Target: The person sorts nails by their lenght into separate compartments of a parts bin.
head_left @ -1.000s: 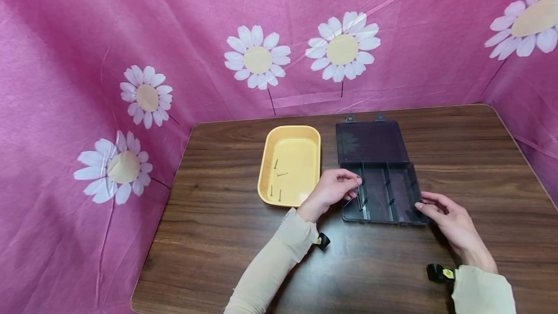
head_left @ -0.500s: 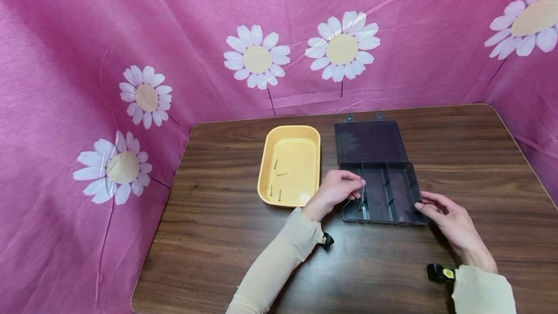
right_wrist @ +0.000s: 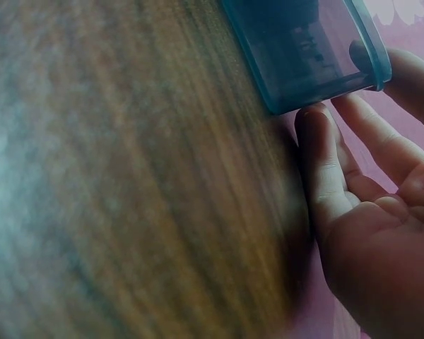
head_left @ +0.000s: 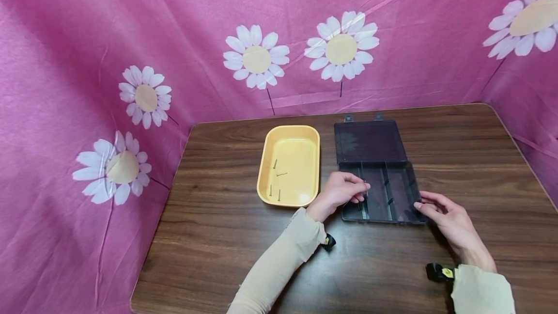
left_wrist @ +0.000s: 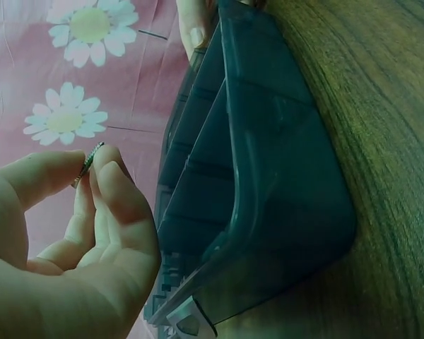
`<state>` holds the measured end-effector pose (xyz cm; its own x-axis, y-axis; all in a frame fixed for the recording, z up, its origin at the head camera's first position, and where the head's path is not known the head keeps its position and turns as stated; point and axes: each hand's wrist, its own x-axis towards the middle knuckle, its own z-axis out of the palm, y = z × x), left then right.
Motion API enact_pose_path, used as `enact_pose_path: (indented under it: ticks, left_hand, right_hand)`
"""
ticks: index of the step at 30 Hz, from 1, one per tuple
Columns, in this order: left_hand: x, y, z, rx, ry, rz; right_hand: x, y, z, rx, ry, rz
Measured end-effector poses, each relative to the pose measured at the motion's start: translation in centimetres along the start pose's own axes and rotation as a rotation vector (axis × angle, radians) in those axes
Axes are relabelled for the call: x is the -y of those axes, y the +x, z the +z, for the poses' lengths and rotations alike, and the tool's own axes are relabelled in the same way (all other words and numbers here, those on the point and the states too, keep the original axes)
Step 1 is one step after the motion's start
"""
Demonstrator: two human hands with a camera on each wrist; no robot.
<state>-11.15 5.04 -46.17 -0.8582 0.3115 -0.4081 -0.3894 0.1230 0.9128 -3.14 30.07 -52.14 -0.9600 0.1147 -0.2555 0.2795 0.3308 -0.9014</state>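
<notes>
My left hand [head_left: 337,192] is over the left side of a dark translucent compartment box [head_left: 398,190]. Thumb and forefinger pinch a small screw [left_wrist: 88,164], its threaded shaft plain in the left wrist view, above the box's rim. Thin dark pieces, probably screws, lie in the near left compartment, partly hidden by this hand. At the box's right wall, my right hand [head_left: 455,224] grips the near corner, one digit over the rim and the others against the outside in the right wrist view. Left of the box, a yellow tray [head_left: 301,159] holds several loose screws [head_left: 282,174].
The box's lid [head_left: 369,141] lies folded back flat behind it, its two latches pointing away. Both rest on a wood-grain table [head_left: 218,227]. A pink cloth [head_left: 196,23] with printed daisies hangs along the far and side edges.
My left hand has shifted slightly to the right and nearer over the box, the screw still pinched. The right hand stays at the box's corner, and the tray's screws lie as before.
</notes>
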Motion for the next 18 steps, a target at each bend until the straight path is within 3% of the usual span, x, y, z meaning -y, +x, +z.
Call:
enact_pose_path:
  ticks: [18]
  left_hand:
    - [0.66, 0.1, 0.99, 0.001, 0.064, -0.01]
  right_hand:
    - [0.04, -0.05, 0.08, -0.015, -0.016, -0.001]
